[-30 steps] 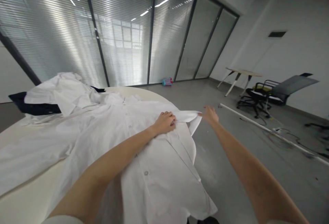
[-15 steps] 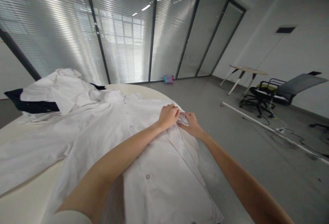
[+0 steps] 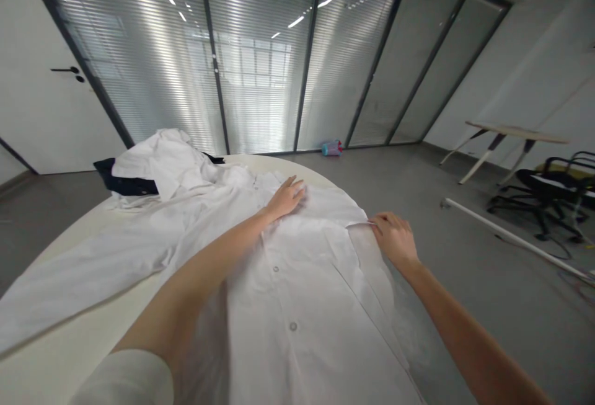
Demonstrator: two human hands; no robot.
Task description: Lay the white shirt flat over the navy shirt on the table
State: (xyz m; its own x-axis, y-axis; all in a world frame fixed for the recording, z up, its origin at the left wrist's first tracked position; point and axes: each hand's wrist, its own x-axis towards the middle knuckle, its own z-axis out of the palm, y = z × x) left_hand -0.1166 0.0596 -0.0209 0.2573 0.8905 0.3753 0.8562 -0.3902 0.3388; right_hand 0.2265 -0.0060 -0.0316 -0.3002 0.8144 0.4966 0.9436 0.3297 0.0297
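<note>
A white buttoned garment point(image 3: 316, 281) lies spread over a round pale table point(image 3: 79, 330), one sleeve stretched to the left and its lower part hanging over the near right side. My left hand point(image 3: 286, 199) rests on the upper part of the cloth with its fingers apart. At the table's right edge, my right hand point(image 3: 395, 236) pinches the edge of the white garment between thumb and fingers, with the cloth drawn out toward it.
Heaped white cloth point(image 3: 171, 160) and a dark folded item point(image 3: 127, 180) lie at the table's far left. On the floor are a blue and pink bin point(image 3: 331, 148), a white pole point(image 3: 511, 237), a desk point(image 3: 515, 131) and a black chair point(image 3: 553, 185). A glass partition stands behind.
The view has turned to the left. My hands, close together before, are now wide apart: the left lies nearer the button line, and the right has drawn the cloth edge outward.
</note>
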